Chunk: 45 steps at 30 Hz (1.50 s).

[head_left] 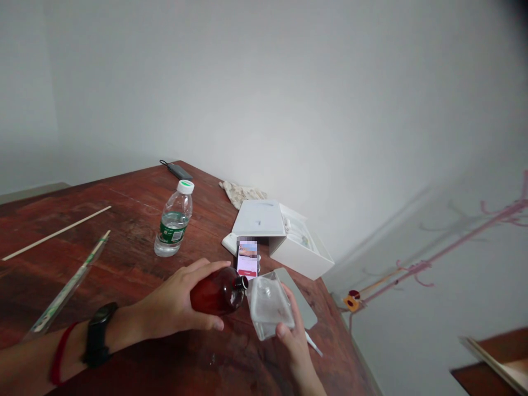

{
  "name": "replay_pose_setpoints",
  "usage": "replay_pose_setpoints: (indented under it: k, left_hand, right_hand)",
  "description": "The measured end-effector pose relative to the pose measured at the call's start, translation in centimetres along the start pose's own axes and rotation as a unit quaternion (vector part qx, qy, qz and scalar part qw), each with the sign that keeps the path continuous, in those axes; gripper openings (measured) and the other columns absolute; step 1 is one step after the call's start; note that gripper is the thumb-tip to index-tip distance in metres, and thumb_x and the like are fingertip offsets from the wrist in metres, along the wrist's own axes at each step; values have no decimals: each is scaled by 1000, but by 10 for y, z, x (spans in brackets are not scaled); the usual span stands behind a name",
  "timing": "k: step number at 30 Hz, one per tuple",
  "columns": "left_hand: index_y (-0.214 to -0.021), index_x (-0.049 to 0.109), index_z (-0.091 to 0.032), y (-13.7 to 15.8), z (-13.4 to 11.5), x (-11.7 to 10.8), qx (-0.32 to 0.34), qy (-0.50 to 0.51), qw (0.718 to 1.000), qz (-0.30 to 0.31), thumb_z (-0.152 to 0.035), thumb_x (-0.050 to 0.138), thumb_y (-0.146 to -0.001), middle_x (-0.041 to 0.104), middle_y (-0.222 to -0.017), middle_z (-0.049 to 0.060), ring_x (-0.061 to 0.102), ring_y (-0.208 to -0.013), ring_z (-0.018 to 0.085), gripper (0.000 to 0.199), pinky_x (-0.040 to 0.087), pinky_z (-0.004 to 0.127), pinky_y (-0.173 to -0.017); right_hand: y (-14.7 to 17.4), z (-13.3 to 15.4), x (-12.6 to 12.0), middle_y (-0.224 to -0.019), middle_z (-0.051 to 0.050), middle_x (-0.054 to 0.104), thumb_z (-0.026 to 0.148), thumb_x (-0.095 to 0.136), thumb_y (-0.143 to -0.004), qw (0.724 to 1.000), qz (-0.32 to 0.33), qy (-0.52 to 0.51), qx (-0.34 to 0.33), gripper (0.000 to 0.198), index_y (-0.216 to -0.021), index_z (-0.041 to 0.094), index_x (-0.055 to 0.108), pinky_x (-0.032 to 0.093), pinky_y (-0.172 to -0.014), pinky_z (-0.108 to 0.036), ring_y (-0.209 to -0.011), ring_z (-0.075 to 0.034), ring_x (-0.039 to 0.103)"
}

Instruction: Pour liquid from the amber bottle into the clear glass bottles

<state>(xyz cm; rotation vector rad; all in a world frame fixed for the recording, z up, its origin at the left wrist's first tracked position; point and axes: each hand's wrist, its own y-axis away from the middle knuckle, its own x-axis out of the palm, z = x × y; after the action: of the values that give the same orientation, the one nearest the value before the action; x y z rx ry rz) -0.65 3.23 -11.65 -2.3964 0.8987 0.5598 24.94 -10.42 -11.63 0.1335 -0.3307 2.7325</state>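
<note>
Left hand, tipped red bottle beside container edge

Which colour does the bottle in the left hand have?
The narrow-necked bottle is dark reddish brown, best seen in the head view.

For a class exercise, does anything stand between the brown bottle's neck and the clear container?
Nothing visible does. The left hand holds the brown bottle tilted, its neck close beside the clear container in the right hand; whether they touch is unclear. The phone lies beyond them.
</note>
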Motion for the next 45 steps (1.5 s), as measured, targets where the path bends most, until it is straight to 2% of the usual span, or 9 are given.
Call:
replay_pose_setpoints:
  k: [3,12,19,24,31,39,45]
  left_hand:
    - [-159,50,-33,-1,-2,-3,18,-14,1000,-13,-74,88,-74,62,-144,9,62,-131,39,102,49,49,-115]
    - [-161,49,-34,-1,-9,-11,2,-97,995,6,-65,89,-77,61,-141,9,64,-124,38,99,48,50,-112]
    - [-161,50,-34,1,-14,-12,2,-92,996,-10,-72,89,-74,62,-141,8,66,-123,38,102,51,46,-110]
    - [-159,51,-33,0,-9,-10,23,-84,996,7,-72,87,-75,64,-138,8,67,-120,37,100,51,45,-109]
    - [-161,49,-33,1,-10,-11,8,-90,996,17,-75,85,-75,62,-141,10,65,-124,41,102,51,51,-109]
    - [-160,51,-34,2,-13,-11,10,-107,994,8,-77,85,-74,64,-141,9,68,-120,39,102,54,48,-107]
    - [-159,53,-34,4,-18,-11,7,-109,994,2,-77,87,-73,64,-142,9,68,-121,39,102,54,47,-107]
  right_hand:
    - [-2,2,2,-123,-11,82,63,95,-67,1000,-3,12,-10,82,-136,28,66,62,-87,-38,-104,-32,80]
    - [-2,-1,-2,-127,-13,80,61,98,-62,998,-8,47,-32,88,-137,27,67,63,-90,-41,-109,-36,79]
    - [-1,2,-2,-132,-16,78,60,97,-64,996,-5,74,-47,87,-138,25,66,64,-91,-43,-113,-38,79]
    - [-1,5,-2,-140,-15,75,60,96,-66,994,7,90,-54,85,-139,27,66,63,-98,-47,-122,-40,75]
    - [-1,7,-1,-137,-16,77,60,97,-65,994,-5,91,-62,86,-138,25,69,64,-96,-46,-118,-40,76]
    - [-1,11,-3,-136,-15,77,61,97,-63,991,-17,114,-71,87,-137,24,71,64,-94,-44,-117,-39,76]
    - [-1,14,-5,-135,-15,76,63,93,-68,989,9,133,-62,90,-145,26,64,62,-97,-46,-119,-39,75]
